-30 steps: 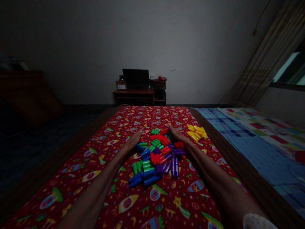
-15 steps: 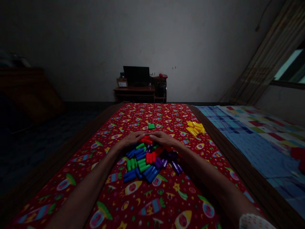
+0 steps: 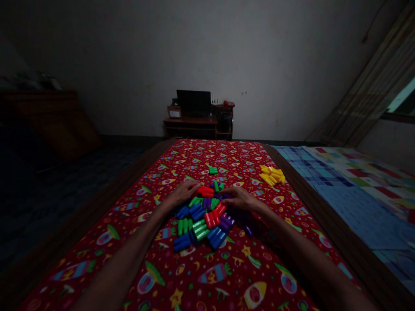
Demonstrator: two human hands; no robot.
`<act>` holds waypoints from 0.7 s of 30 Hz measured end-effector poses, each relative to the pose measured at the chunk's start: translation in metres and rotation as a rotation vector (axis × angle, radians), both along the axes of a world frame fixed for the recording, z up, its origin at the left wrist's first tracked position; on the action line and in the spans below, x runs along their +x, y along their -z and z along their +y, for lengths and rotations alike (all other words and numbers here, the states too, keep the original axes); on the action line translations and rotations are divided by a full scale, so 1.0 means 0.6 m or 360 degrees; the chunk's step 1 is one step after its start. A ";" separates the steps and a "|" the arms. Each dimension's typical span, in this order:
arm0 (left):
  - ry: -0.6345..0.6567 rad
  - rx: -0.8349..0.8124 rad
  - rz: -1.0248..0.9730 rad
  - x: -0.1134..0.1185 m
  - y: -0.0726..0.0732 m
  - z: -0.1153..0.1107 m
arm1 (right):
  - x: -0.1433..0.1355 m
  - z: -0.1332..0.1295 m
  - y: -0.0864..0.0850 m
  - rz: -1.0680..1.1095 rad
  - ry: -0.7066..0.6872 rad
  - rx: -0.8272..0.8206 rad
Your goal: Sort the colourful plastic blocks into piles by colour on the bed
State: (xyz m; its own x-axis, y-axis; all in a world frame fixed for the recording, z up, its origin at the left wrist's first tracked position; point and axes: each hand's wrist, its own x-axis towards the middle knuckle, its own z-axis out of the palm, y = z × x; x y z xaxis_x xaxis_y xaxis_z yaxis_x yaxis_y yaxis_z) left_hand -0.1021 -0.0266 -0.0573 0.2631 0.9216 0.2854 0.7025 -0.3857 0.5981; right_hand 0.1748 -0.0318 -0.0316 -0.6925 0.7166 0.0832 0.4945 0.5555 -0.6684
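Observation:
Several plastic blocks shaped like joined tubes lie in a loose pile on a red patterned cloth (image 3: 207, 293). At the pile's left rim is my left hand (image 3: 185, 192), its stretched fingers against the end of a red block (image 3: 205, 191). My right hand (image 3: 239, 199) reaches over the right side, fingers and thumb apart, beside purple blocks (image 3: 223, 196) and a second red block (image 3: 212, 219). Green blocks (image 3: 200, 230) and blue blocks (image 3: 216, 237) lie nearer me. Shadow darkens the purple blocks under my right forearm.
A yellow heap of blocks (image 3: 272, 176) lies at the right edge of the cloth. One green block (image 3: 213, 170) sits apart, beyond the pile. A low desk with a monitor (image 3: 193, 103) stands against the wall. A checked bedspread (image 3: 343, 203) spreads to the right.
My hands have drawn apart from their near-touching arch at the pile's far side. The right hand came back over the blocks, uncovering green and purple ones. The view has shifted slightly left.

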 end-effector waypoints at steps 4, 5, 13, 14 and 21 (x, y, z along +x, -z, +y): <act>-0.0180 -0.0032 -0.0148 -0.011 0.009 -0.001 | -0.012 0.024 -0.018 -0.0054 0.0198 0.0077; -0.0216 -0.0039 -0.0190 -0.014 0.011 -0.002 | -0.016 0.033 -0.020 -0.0092 0.0329 0.0180; -0.0204 -0.0008 -0.0296 -0.018 0.017 -0.006 | -0.057 0.082 0.014 -0.0328 0.0165 0.0374; -0.0194 -0.0009 -0.0300 -0.018 0.018 -0.006 | -0.058 0.085 0.014 -0.0327 0.0126 0.0324; -0.0133 0.0019 -0.0269 -0.024 0.022 -0.001 | 0.007 0.138 -0.006 0.0063 0.0392 0.0004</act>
